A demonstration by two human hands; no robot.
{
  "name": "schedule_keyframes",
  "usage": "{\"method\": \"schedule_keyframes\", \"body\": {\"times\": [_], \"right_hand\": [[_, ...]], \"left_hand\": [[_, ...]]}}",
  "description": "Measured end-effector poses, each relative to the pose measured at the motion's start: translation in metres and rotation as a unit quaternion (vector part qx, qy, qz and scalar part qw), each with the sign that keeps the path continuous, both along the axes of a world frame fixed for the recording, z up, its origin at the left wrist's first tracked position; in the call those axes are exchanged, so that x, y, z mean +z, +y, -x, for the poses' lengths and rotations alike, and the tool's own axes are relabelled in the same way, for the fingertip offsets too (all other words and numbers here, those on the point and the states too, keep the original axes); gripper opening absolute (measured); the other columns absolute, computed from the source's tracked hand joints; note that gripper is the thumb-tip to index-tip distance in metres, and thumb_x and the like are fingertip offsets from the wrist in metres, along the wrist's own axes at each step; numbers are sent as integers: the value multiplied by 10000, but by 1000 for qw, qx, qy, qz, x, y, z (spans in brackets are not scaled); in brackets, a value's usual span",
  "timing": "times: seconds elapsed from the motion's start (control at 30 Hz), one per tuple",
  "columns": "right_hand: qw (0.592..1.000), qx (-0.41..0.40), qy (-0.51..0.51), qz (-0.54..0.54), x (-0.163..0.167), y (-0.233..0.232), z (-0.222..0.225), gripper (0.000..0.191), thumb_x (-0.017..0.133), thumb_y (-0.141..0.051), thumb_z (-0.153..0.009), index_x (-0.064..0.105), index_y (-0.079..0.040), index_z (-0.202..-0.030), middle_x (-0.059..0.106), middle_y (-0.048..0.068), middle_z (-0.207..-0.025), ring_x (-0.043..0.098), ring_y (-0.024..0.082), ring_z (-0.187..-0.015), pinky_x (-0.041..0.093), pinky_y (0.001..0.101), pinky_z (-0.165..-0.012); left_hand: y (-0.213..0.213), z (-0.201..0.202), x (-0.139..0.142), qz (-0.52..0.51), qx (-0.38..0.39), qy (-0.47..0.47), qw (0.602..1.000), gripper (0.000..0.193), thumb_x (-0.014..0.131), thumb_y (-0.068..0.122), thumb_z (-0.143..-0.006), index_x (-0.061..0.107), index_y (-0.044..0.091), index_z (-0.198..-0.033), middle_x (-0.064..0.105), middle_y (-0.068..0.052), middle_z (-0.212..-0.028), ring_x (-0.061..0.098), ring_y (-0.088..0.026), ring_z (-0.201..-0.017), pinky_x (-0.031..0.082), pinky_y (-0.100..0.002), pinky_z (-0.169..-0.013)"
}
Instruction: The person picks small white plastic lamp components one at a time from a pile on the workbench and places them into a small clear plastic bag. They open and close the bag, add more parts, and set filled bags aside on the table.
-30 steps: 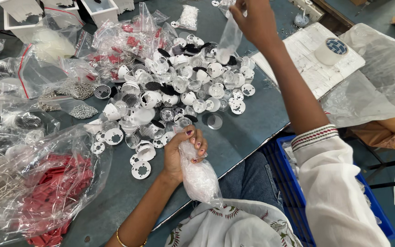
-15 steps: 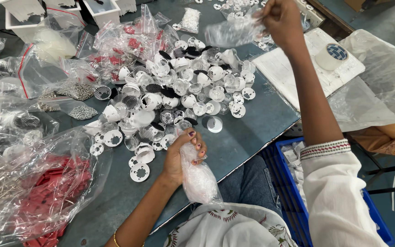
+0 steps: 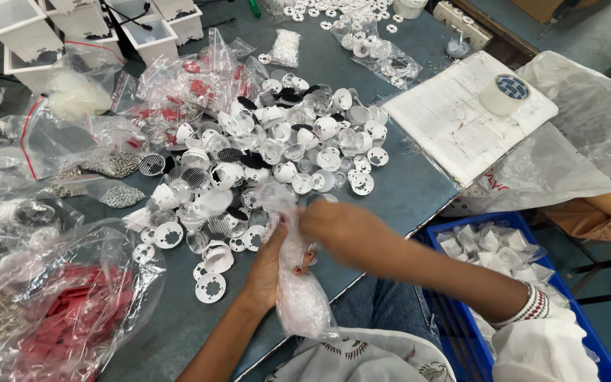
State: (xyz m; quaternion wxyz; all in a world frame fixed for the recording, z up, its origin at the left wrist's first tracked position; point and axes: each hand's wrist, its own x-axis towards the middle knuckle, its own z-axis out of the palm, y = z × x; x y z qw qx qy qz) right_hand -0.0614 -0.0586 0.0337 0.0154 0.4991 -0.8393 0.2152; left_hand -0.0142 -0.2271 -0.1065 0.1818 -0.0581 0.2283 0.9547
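My left hand (image 3: 271, 263) grips the neck of a small clear plastic bag (image 3: 304, 304) filled with pale parts, which hangs over the table's front edge onto my lap. My right hand (image 3: 341, 228) is blurred and sits at the top of that same bag, touching its gathered opening. Just beyond both hands lies a big heap of small white plastic cups, discs and black mesh pieces (image 3: 270, 159) on the grey table (image 3: 404, 191).
A bag of red parts (image 3: 58, 318) lies at the near left, with more clear bags behind it. White trays (image 3: 15, 28) stand at the far left. A white foam block (image 3: 461, 120) carries a tape roll (image 3: 505, 93). A blue crate (image 3: 510, 255) of packed bags sits right of my lap.
My right hand has come down from the far side of the table to the bag held by my left hand. The left hand has stayed in place.
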Motion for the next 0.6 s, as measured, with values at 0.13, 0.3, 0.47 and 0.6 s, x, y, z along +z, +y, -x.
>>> {"method": "schedule_keyframes", "body": {"times": [0.13, 0.3, 0.47, 0.6], "right_hand": [[989, 150, 7, -12, 11, 12, 5, 270, 635, -96, -882, 674, -51, -1145, 694, 129, -1160, 683, 317, -1105, 536, 446, -966], [991, -73, -109, -5, 5, 47, 130, 253, 703, -221, -923, 728, -121, -1153, 765, 41, -1172, 767, 171, -940, 595, 368, -859], [972, -211, 7, 100, -17, 91, 310, 595, 768, -243, -886, 555, -185, -1438, 552, 141, -1444, 603, 320, -1243, 546, 438, -944], [948, -309, 71, 24, -35, 105, 400, 865, 854, -399, -814, 419, -346, -1560, 326, 202, -1591, 370, 519, -1406, 394, 602, -1120]], "left_hand": [[2, 9, -8, 41, 52, -18, 998, 261, 610, 257, -1002, 604, 80, -1193, 663, -44, -924, 615, -129, -674, 472, -264, -477], [3, 18, 12, 162, 1, -13, 987, 299, 534, 103, -907, 612, 50, -1191, 779, -64, -1017, 738, -157, -748, 456, -235, -442], [7, 28, 19, 268, -55, 67, 959, 449, 547, -49, -835, 569, 112, -1254, 678, -47, -882, 635, -113, -643, 436, -218, -441], [8, 48, -8, 296, -83, 156, 939, 276, 529, -82, -874, 698, -24, -1085, 706, -59, -930, 641, -90, -755, 539, -229, -674]]}}
